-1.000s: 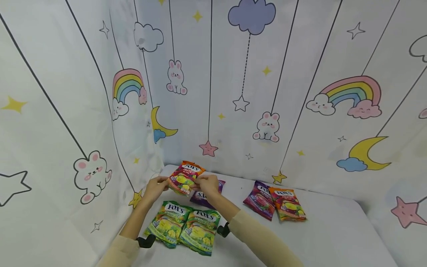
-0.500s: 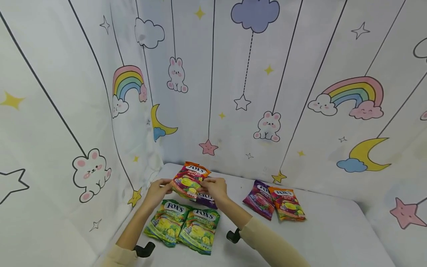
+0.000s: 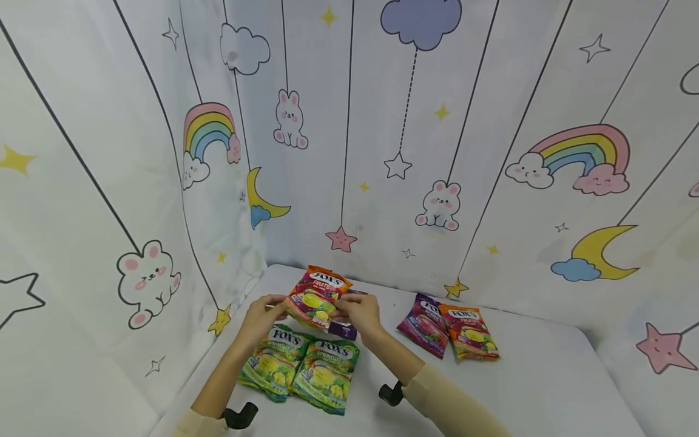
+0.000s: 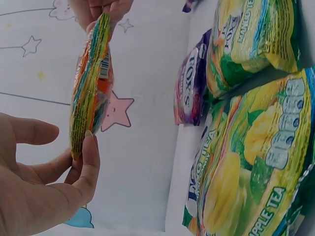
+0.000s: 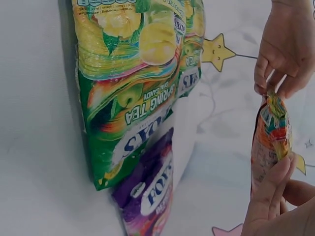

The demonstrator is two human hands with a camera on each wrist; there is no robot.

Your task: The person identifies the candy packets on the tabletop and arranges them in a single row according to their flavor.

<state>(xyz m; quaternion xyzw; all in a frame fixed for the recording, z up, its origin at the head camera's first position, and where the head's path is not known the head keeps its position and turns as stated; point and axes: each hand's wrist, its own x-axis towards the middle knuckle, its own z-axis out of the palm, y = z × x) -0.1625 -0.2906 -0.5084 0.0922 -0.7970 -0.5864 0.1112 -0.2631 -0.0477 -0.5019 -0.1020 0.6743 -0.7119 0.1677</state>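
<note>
While orange packet is pinched by left hand and right hand above far left of desk, it has been moved slightly right; purple packet behind is mostly hidden. Not put down yet.

A: On white tabletop?
B: Left: two green plastic candy bags, touching; purple plastic bag behind, partly hidden. Right: second purple plastic bag, touching orange plastic bag.
</note>
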